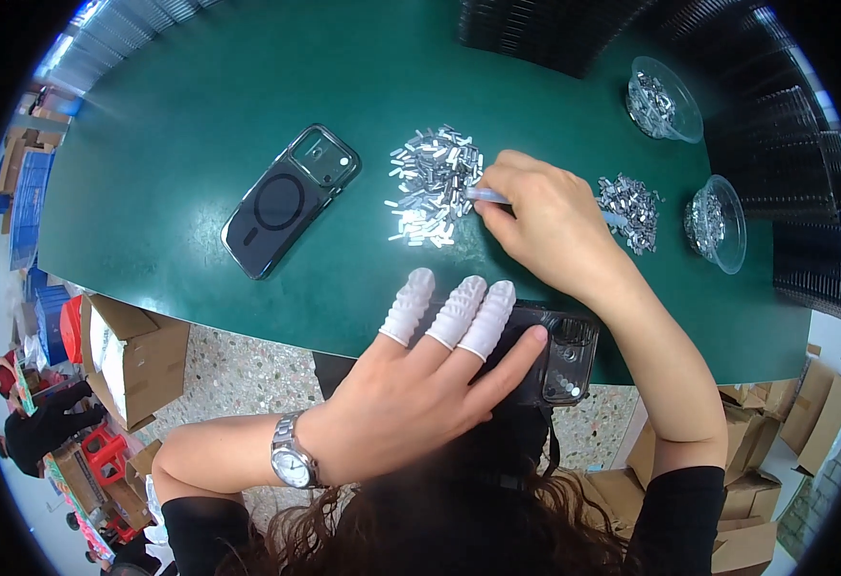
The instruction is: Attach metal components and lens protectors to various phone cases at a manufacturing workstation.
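Head view: the right hand point(550, 219) grips a slender, translucent pale-blue rod point(489, 195), its tip at a loose pile of small, silver, oblong pieces point(435, 173) on the green tabletop point(180, 125). The left hand point(396, 408), three fingers in white ribbed finger cots point(459, 312), extends over a dark, glossy phone case point(572, 357) at the near table edge; whether it grips the case cannot be told. A black, clear-edged phone case with a ring point(279, 204) lies left of the pile.

The small pieces point(437, 173) look metallic and shiny.
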Action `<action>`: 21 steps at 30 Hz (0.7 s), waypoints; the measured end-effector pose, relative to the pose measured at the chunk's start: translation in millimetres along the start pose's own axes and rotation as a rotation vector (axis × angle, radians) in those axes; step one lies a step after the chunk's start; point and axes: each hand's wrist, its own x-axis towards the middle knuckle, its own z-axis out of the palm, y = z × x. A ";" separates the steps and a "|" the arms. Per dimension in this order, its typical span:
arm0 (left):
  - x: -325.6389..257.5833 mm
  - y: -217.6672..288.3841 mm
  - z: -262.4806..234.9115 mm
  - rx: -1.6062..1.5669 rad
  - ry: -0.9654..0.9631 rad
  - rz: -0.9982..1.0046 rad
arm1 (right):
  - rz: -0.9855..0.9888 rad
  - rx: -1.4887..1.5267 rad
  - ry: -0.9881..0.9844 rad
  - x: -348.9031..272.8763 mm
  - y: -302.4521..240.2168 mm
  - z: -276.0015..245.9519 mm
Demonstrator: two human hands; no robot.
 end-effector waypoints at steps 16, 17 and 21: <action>30.1 -44.6 -51.6 -0.167 0.213 -0.181 | -0.095 0.255 0.456 -18.9 8.6 -92.3; 35.5 -46.5 -54.4 -0.147 0.310 -0.237 | -0.089 0.156 0.429 -27.9 -3.5 -108.6; 49.0 -51.0 -65.9 -0.393 0.291 -0.357 | -0.506 -0.182 0.415 -29.1 -29.4 -119.4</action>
